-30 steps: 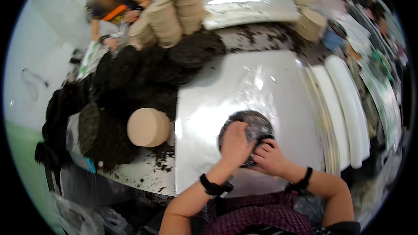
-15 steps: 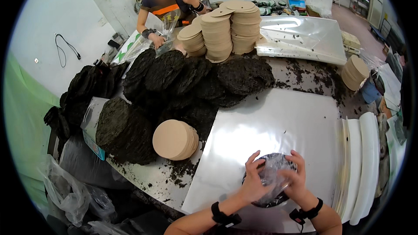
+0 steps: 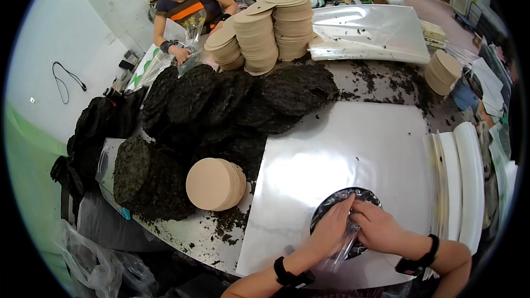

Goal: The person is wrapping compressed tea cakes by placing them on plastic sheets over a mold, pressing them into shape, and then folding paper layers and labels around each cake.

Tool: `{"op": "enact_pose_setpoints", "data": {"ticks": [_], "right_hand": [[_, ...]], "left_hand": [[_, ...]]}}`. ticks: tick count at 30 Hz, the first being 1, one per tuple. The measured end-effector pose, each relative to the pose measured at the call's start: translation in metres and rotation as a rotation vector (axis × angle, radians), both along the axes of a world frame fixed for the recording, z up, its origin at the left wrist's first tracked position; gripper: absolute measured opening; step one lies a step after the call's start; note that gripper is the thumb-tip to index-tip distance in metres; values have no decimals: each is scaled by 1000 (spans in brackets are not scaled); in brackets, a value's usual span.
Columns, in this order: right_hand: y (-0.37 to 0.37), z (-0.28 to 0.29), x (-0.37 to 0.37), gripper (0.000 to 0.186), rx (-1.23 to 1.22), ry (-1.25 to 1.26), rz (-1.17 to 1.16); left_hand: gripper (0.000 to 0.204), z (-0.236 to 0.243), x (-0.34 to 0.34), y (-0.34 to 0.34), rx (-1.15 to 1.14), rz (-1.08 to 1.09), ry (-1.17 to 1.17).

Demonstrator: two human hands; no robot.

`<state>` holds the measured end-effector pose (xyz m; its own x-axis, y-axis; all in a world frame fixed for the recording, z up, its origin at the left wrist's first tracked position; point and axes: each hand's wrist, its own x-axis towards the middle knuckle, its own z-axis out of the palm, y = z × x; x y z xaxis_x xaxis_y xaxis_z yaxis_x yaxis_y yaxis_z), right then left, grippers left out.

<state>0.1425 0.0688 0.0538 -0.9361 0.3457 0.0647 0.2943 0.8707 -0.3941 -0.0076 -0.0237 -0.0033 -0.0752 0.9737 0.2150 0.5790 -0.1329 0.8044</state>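
Left hand (image 3: 330, 227), right hand (image 3: 381, 226) together; we're apparently gathering clear film (image 3: 343, 249) between them, dark disc (image 3: 361, 192) beneath; next likely needs tension.

On the counter (image 3: 187, 243), a packet (image 3: 350, 236) lies on the near end of a plastic sheet (image 3: 298, 198). Left of the sheet stands a disc stack (image 3: 211, 185), then a cake stack (image 3: 142, 179); right lie film bundles (image 3: 468, 182).

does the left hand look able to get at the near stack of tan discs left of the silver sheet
Probably yes: only bare silver sheet and dark crumbs seem to lie between the left hand and the stack of tan discs, though the hand is on the film-wrapped dark disc.
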Motion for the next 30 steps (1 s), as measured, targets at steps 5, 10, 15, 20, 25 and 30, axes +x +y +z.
{"op": "enact_pose_setpoints", "data": {"ticks": [5,10,15,20,25,30], "right_hand": [[-18,-3,33,40,228,-242,64],[-30,-16,55,31,26,12,-106],[-13,-63,74,27,18,95,-134],[36,-41,235,25,207,261,-378],[56,-56,509,41,184,-142,-1845],[93,14,426,51,-363,264,-1220]], "left_hand": [[86,7,10,-18,9,-76,428],[84,-15,16,-9,29,-110,502],[83,-16,38,11,-40,-102,603],[84,-19,50,13,-81,-127,681],[86,-18,64,30,-80,-185,638],[87,-1,60,22,-121,-154,696]]}}
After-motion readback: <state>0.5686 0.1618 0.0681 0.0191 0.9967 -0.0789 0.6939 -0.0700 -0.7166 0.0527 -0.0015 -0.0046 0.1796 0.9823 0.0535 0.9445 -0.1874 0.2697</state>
